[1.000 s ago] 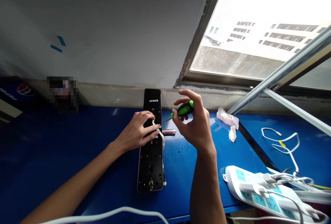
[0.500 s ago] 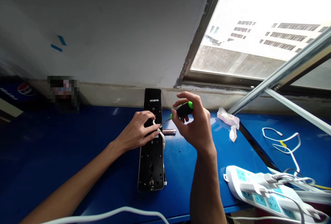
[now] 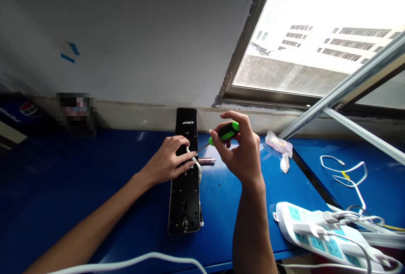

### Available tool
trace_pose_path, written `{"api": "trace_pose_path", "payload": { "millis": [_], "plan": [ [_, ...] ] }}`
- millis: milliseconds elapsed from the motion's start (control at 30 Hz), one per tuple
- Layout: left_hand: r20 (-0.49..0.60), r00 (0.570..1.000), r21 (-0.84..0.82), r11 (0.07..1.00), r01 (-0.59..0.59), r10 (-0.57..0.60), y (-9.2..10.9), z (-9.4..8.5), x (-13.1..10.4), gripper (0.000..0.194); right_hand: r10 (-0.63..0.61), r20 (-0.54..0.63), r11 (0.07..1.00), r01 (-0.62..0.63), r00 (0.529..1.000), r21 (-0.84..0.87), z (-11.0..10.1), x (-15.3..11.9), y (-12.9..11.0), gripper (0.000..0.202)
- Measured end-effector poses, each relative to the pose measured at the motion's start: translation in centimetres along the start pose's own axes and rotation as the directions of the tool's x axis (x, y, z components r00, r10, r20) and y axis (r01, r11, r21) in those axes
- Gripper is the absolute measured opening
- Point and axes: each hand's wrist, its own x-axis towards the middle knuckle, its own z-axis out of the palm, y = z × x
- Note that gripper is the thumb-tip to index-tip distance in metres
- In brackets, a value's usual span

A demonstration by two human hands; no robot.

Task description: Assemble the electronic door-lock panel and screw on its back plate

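A long black panel (image 3: 185, 198) lies lengthwise on the blue table (image 3: 136, 210), with small holes and a metal fitting near its near end. My left hand (image 3: 172, 158) rests across its middle, fingers against a white strip (image 3: 199, 170) that hangs over the right edge. In my right hand (image 3: 242, 147) is a green and black screwdriver (image 3: 225, 134), gripped by the handle. Its shaft points down-left, and the tip is by my left fingertips at the panel's right edge. A shiny pinkish cylinder (image 3: 207, 161) lies just right of the panel.
A white power strip (image 3: 311, 231) with plugs lies at the lower right, and a white cable (image 3: 354, 183) is behind it. A plastic packet (image 3: 280, 144) sits near the wall. Metal bars (image 3: 344, 92) cross the right side; another white cable (image 3: 152, 257) runs along the front.
The screwdriver handle has turned, showing more green, and moved slightly right with my right hand. My left hand has stayed on the panel.
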Motion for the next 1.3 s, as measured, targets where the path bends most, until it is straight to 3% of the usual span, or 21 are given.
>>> {"api": "trace_pose_path", "payload": {
  "millis": [267,1300],
  "plan": [
    [-0.001,1.000,-0.030,0.999,0.027,-0.027,-0.10,0.21,-0.15,0.030,-0.039,-0.061,0.999,0.036,0.997,-0.036,-0.44,-0.03,-0.03,0.032],
    [-0.008,1.000,-0.031,0.999,0.026,-0.027,0.04,0.22,-0.05,0.029,-0.002,-0.076,1.000,0.001,0.997,-0.021,0.02,-0.04,0.76,0.029]
  ]
}}
